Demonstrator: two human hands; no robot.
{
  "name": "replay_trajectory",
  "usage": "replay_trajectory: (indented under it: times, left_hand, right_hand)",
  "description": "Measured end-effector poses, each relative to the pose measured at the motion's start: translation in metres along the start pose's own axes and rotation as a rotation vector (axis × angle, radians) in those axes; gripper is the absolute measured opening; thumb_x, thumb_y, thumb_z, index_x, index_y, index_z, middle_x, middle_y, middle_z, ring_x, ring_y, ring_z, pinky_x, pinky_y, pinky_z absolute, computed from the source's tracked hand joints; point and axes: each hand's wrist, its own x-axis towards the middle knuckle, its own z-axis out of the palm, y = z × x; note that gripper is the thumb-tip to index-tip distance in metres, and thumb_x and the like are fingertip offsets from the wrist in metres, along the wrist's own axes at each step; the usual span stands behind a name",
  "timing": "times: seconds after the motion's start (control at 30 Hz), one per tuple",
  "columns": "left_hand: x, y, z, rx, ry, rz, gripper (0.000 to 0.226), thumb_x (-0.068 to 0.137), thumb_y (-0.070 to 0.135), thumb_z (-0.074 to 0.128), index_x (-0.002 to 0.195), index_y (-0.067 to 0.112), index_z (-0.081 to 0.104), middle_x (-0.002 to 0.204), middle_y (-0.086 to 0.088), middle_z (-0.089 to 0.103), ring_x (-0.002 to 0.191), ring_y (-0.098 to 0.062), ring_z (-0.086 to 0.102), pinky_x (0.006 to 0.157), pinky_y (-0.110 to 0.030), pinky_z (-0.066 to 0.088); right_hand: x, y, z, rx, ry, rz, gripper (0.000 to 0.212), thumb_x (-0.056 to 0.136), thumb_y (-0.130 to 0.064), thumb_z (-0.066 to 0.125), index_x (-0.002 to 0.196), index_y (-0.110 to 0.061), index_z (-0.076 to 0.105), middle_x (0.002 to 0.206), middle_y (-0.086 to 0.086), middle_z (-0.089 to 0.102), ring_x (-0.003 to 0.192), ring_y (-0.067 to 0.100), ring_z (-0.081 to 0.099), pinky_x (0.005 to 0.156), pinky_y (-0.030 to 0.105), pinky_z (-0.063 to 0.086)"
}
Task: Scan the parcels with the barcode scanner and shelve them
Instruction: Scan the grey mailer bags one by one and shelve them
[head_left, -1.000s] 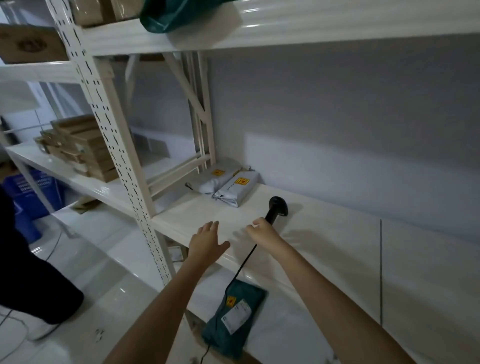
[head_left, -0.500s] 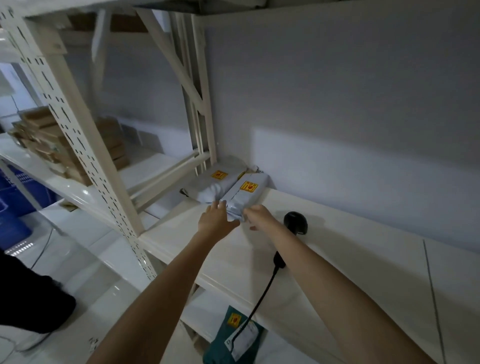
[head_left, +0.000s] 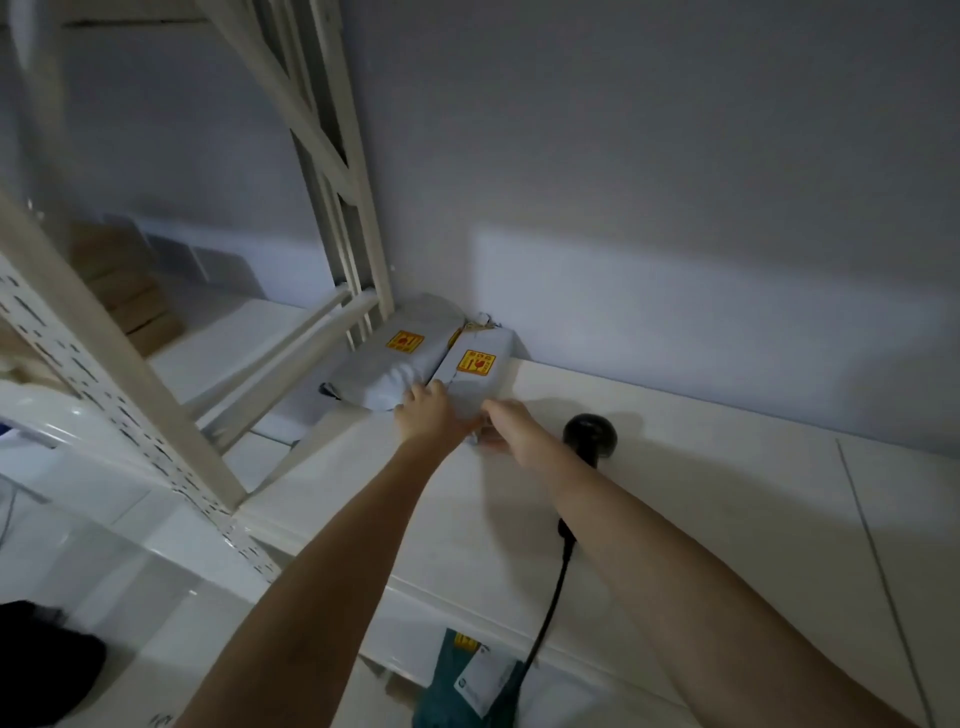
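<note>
Gripping the near end of the right grey parcel (head_left: 475, 371): left hand (head_left: 428, 413) and right hand (head_left: 511, 431), fingers curled on it, likely squaring it against its neighbour (head_left: 387, 364). Scanner (head_left: 590, 435) rests beside on shelf (head_left: 701, 499), freeing both hands.

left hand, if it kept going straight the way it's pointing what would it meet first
The left hand already rests on the near end of the right grey parcel; straight on, it likely pushes that parcel toward the wall.

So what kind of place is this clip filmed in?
Likely a parcel storeroom: white metal racking, grey mailer parcels with yellow stickers on the shelf, and a corded barcode scanner lying beside them.
</note>
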Motion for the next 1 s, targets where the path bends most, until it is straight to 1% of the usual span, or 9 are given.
replay_trajectory:
  times: [0.13,0.27,0.47,0.6,0.67,0.73,0.8,0.87,1.0]
  left_hand:
    - [0.011,0.001,0.007,0.026,-0.063,0.001,0.084,0.078,0.065,0.053,0.137,0.009,0.035,0.142,-0.018,0.037,0.131,-0.035,0.035,0.102,-0.043,0.036]
    - [0.016,0.0,0.016,0.07,-0.072,0.024,0.074,0.082,0.06,0.049,0.136,0.011,0.036,0.14,-0.023,0.037,0.128,-0.039,0.036,0.103,-0.045,0.033]
    - [0.021,-0.004,0.011,0.055,-0.106,0.074,0.073,0.082,0.056,0.052,0.139,0.015,0.032,0.138,-0.024,0.036,0.127,-0.041,0.035,0.102,-0.048,0.033]
    - [0.019,-0.021,-0.01,-0.363,-0.158,0.107,0.056,0.086,0.043,0.05,0.136,0.019,0.04,0.127,-0.016,0.049,0.111,-0.038,0.048,0.09,-0.045,0.042]
    - [0.014,-0.028,-0.022,-0.911,-0.309,-0.045,0.044,0.087,0.036,0.052,0.118,0.005,0.055,0.096,-0.015,0.062,0.081,-0.03,0.059,0.068,-0.035,0.049]
    - [0.002,-0.035,-0.032,-1.277,-0.524,-0.28,0.036,0.082,0.039,0.055,0.092,0.006,0.064,0.085,-0.016,0.065,0.076,-0.027,0.062,0.06,-0.03,0.049]
    - [-0.004,-0.039,-0.032,-1.403,-0.721,-0.318,0.039,0.082,0.042,0.051,0.078,0.01,0.073,0.083,-0.017,0.072,0.087,-0.03,0.063,0.066,-0.035,0.052]
    - [-0.01,-0.042,-0.029,-1.48,-0.879,-0.255,0.049,0.084,0.044,0.045,0.075,0.008,0.077,0.08,-0.018,0.075,0.092,-0.034,0.062,0.075,-0.04,0.053]
    - [-0.013,-0.052,-0.03,-1.302,-0.807,-0.082,0.038,0.087,0.044,0.046,0.099,0.014,0.066,0.094,-0.011,0.072,0.093,-0.029,0.066,0.081,-0.038,0.052]
  right_hand:
    - [0.002,0.0,0.006,0.065,0.034,0.049,0.019,0.092,-0.017,0.04,0.092,-0.007,0.056,0.093,0.016,0.058,0.086,0.026,0.057,0.093,0.042,0.05]
    - [0.001,-0.004,0.016,0.167,0.086,0.079,0.024,0.095,-0.023,0.036,0.091,-0.009,0.054,0.084,0.012,0.057,0.073,0.022,0.054,0.07,0.032,0.051]
    - [0.001,0.002,0.017,0.334,0.165,0.035,0.027,0.095,-0.021,0.036,0.089,-0.007,0.059,0.079,0.009,0.062,0.07,0.022,0.059,0.069,0.032,0.051]
    - [-0.002,0.001,0.006,0.513,0.289,-0.035,0.023,0.096,-0.019,0.04,0.081,-0.01,0.056,0.08,0.009,0.059,0.073,0.021,0.059,0.081,0.038,0.051]
    - [-0.006,0.005,0.004,0.585,0.249,-0.041,0.019,0.095,-0.023,0.046,0.091,-0.008,0.056,0.086,0.01,0.06,0.083,0.024,0.061,0.086,0.038,0.05]
    - [-0.013,0.012,0.005,0.647,0.126,-0.03,0.021,0.091,-0.028,0.054,0.094,-0.008,0.059,0.09,0.011,0.066,0.085,0.024,0.065,0.079,0.035,0.054]
    - [-0.018,0.018,0.008,0.729,0.015,-0.049,0.025,0.089,-0.033,0.058,0.1,-0.011,0.063,0.097,0.01,0.07,0.089,0.024,0.066,0.076,0.036,0.056]
    - [-0.023,0.022,0.01,0.759,-0.024,-0.107,0.029,0.089,-0.036,0.059,0.108,-0.015,0.065,0.107,0.008,0.07,0.099,0.024,0.065,0.087,0.04,0.054]
    - [-0.041,0.021,0.001,0.641,0.068,-0.173,0.038,0.084,-0.033,0.065,0.112,-0.007,0.067,0.114,0.012,0.069,0.105,0.027,0.064,0.099,0.042,0.048]
